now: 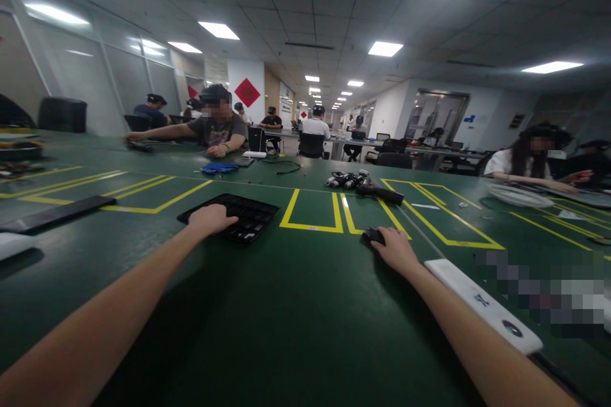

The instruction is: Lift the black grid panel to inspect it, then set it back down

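Note:
A flat black tray (pixel 252 208) with several small compartments lies on the green table, left of centre. My left hand (pixel 210 219) is closed at its near left part, thumb pointing right and the other fingers mostly hidden. Farther right, my right hand (pixel 395 248) is closed around a small dark block-like object (pixel 372 234), whose exact kind I cannot make out. It is beside the near end of a yellow tape outline (pixel 351 222). Beyond that hand lie a bundle of dark cables with metal connectors (pixel 348 179) and a black cylindrical handle-like piece (pixel 382 194).
Along my right forearm lies a white power strip-like bar (pixel 477 302). A long black bar (pixel 62 213) is at left. Blue gloves (pixel 218 168) lie across the table near a seated person (pixel 222 124); another person (pixel 529 156) sits at right.

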Action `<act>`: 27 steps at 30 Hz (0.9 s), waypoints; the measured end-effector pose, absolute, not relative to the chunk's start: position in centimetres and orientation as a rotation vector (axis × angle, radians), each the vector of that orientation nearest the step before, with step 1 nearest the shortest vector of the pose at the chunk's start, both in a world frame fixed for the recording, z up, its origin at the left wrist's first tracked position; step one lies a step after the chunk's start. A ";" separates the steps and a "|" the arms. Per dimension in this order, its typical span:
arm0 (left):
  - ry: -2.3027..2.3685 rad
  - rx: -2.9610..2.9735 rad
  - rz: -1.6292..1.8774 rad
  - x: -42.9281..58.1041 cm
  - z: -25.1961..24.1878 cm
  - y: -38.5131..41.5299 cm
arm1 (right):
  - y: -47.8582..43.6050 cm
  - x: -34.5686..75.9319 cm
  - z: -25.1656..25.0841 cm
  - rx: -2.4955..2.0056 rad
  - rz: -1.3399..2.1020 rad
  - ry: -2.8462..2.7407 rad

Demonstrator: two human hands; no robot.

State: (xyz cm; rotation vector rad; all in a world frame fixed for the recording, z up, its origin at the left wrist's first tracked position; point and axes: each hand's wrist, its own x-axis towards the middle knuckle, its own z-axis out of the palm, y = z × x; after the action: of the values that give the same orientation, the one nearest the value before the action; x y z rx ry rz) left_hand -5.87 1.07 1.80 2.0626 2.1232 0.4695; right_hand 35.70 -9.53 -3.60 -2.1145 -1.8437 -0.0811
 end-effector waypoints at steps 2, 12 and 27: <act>2.118 2.115 0.469 -4.6 1.8 0.7 | -9.8 34.7 -3.0 -2.010 0.074 -1.803; 1.096 2.124 0.935 8.2 -0.3 -7.0 | -12.6 28.3 -3.2 -1.091 0.876 -1.676; 0.867 2.098 0.831 8.2 -3.3 -8.6 | -12.5 28.1 -5.6 -1.065 0.674 -1.838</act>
State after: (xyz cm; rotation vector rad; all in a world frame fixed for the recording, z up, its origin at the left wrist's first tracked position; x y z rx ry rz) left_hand 8.25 -8.58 -3.26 2.0982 0.8667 0.8309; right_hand 28.06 -12.51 -5.61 -1.0655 -1.8378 0.6740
